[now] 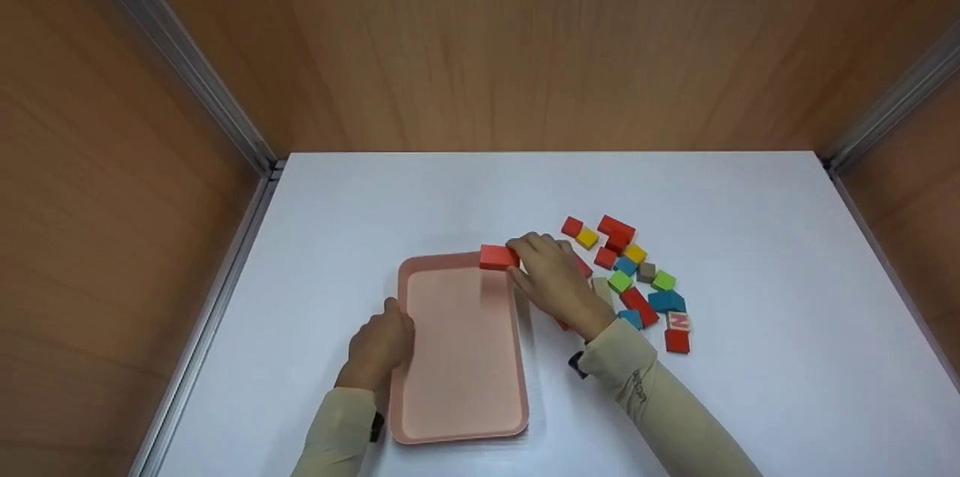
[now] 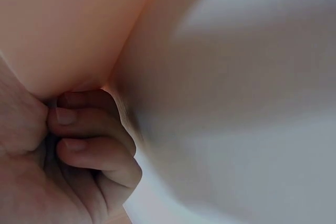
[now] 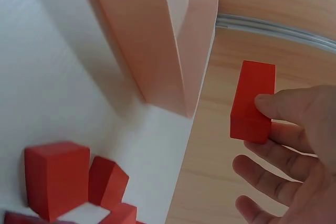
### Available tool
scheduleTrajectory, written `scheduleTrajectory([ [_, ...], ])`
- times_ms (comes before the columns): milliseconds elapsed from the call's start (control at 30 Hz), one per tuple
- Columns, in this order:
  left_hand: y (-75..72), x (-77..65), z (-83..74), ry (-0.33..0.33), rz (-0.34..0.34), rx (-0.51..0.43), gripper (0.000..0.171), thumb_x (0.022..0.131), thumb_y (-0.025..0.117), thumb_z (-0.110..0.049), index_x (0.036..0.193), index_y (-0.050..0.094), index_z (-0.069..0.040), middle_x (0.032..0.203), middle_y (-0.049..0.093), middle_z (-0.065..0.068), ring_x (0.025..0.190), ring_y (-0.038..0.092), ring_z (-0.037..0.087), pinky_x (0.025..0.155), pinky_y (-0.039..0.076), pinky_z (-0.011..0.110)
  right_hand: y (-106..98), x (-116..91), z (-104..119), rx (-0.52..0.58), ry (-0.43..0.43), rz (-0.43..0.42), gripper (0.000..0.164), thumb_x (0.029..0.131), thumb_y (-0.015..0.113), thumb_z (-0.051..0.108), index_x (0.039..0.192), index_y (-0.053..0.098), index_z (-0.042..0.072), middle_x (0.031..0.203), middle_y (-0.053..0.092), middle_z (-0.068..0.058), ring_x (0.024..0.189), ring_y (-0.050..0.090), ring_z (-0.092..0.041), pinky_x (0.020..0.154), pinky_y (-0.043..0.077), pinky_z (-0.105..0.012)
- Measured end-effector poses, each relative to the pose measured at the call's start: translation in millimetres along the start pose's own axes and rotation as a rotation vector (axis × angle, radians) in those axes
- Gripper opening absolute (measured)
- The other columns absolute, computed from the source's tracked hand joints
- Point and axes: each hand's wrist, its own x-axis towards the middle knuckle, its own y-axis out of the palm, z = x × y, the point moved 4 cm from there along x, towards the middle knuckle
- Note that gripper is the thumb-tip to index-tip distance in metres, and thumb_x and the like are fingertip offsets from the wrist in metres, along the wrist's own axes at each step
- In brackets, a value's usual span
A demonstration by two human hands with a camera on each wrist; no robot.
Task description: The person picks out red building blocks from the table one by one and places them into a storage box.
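Observation:
A pink rectangular tray (image 1: pixel 461 357) lies lengthwise on the white table, its inside bare. On its left rim my left hand (image 1: pixel 381 342) grips the edge; in the left wrist view the fingers (image 2: pixel 94 153) curl at the tray's wall (image 2: pixel 79 30). My right hand (image 1: pixel 555 278) pinches a red rectangular block (image 1: pixel 495 257) between thumb and fingertips, above the tray's far right corner. The right wrist view shows the same red block (image 3: pixel 252 100) held clear of the tray wall (image 3: pixel 142 35), with the other fingers spread loosely.
Right of the tray lies a loose group of wooden blocks, among them a yellow block (image 1: pixel 587 238), a green block (image 1: pixel 664 280), a blue block (image 1: pixel 667 301) and a letter block (image 1: pixel 678 321). Part of the group hides behind my right hand. Wooden walls (image 1: pixel 480 49) enclose the table.

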Motion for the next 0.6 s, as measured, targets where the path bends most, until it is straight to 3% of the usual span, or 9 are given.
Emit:
scheduleTrajectory([
  [333,1.5,1.1,1.3,-0.006,-0.013,-0.001,0.029,0.106,0.031,-0.021,0.114,0.046,0.003,0.066,0.054,0.011,0.054,0.056,0.026,0.047,0.044,0.038,29.3,2.6,5.3,0.023,-0.004,0.037,0.046,0.091,0.076,0.026,0.132,0.061,0.011,0.121,0.065,-0.005,0.103,0.057,-0.023,0.088,0.045,-0.041],
  [600,0.9,-0.3,0.8,-0.011,-0.003,-0.005,0.030,0.106,0.031,-0.021,0.115,0.046,0.003,0.067,0.055,0.011,0.054,0.057,0.025,0.047,0.046,0.038,55.5,-2.0,-0.3,0.061,-0.007,0.114,0.041,0.096,0.070,0.026,0.132,0.058,0.012,0.119,0.064,-0.005,0.100,0.053,-0.023,0.084,0.043,-0.040],
])
